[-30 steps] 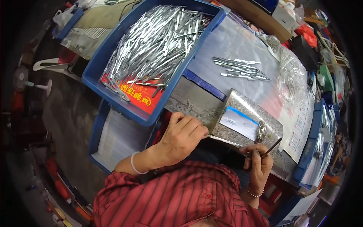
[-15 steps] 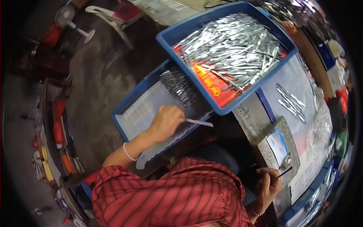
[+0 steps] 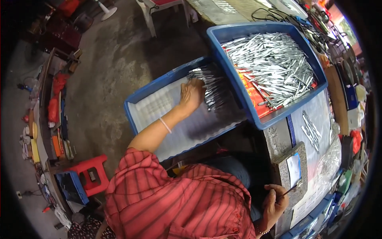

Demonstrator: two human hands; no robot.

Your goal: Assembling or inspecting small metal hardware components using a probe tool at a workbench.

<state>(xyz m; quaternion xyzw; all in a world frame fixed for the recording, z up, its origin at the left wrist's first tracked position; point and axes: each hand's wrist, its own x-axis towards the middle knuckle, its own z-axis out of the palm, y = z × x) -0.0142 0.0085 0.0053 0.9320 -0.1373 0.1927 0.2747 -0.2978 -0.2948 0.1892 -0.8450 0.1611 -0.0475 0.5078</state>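
My left hand (image 3: 192, 95), with a white band at the wrist, reaches into the lower blue tray (image 3: 133, 115). Its curled fingers are at a row of slim metal pieces (image 3: 214, 93) on the tray's pale lining; whatever they pinch is hidden. At lower right, my right hand (image 3: 275, 204) grips a thin dark stick (image 3: 287, 192) between thumb and fingers. The stick's far end points at a small lump on a stone block (image 3: 284, 169) that carries a white and blue card (image 3: 294, 167).
A second blue tray (image 3: 254, 115), heaped with slim silver metal pieces (image 3: 274, 63) over red packaging, overhangs the lower tray. Several loose pieces (image 3: 311, 131) lie on the bench. A red stool (image 3: 95, 175) stands on the floor at left; a pale chair (image 3: 149, 18) is at the back.
My left hand has moved from the lower tray's near side, where it held out a slim metal strip, to the row farther back; the strip no longer shows. My right hand keeps the stick.
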